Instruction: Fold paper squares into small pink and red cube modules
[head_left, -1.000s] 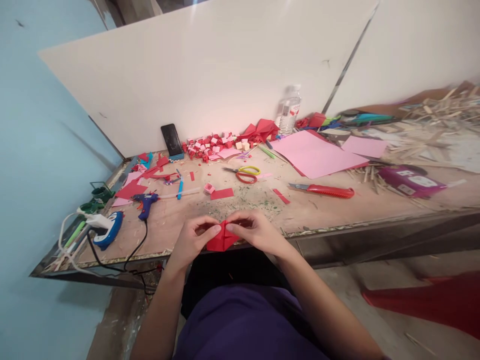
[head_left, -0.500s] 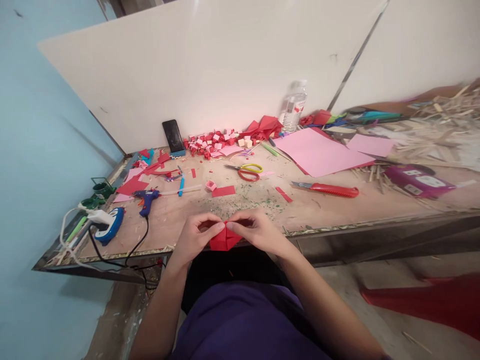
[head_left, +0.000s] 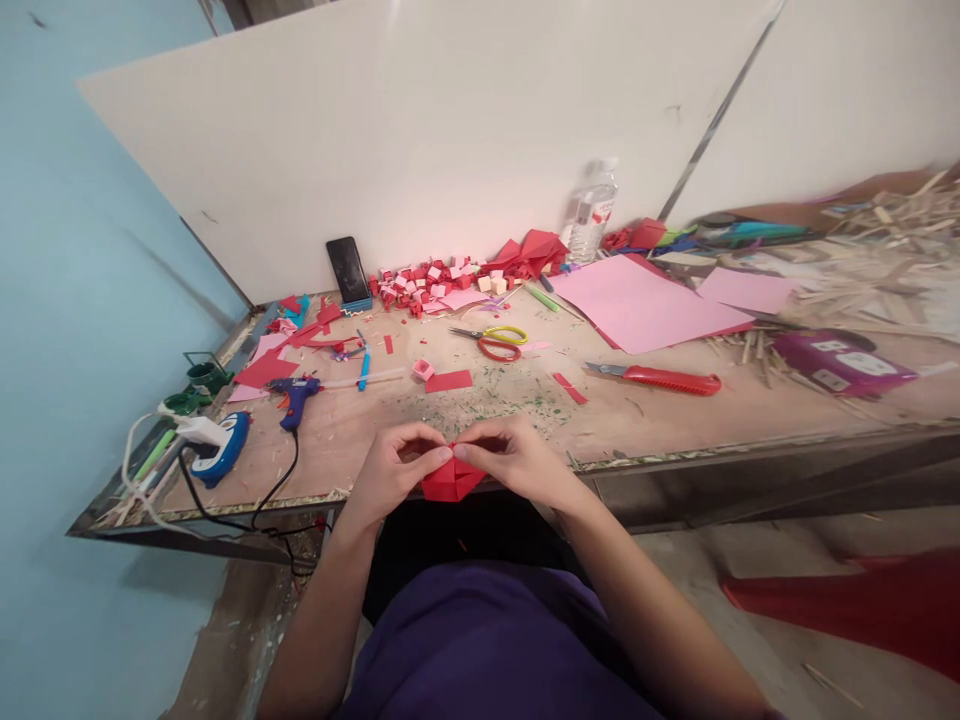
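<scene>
A small folded piece of red paper (head_left: 448, 483) sits at the near edge of the wooden table (head_left: 675, 425), held between both hands. My left hand (head_left: 394, 470) pinches its left side with curled fingers. My right hand (head_left: 510, 460) pinches its top right, thumb and fingers pressed together. The two sets of fingertips almost meet above the paper, and the fold under the fingers is hidden.
On the table lie yellow-handled scissors (head_left: 491, 341), a red utility knife (head_left: 656, 377), a blue glue gun (head_left: 294, 395) with a black cord, a phone (head_left: 344, 272), a pile of small red and pink paper cubes (head_left: 427, 280), pink sheets (head_left: 637, 303), a water bottle (head_left: 591, 212) and wood sticks (head_left: 862, 260).
Both hands stay pinched on the red paper at the table edge. The view has shifted slightly; the paper looks a little more tucked in under the fingers.
</scene>
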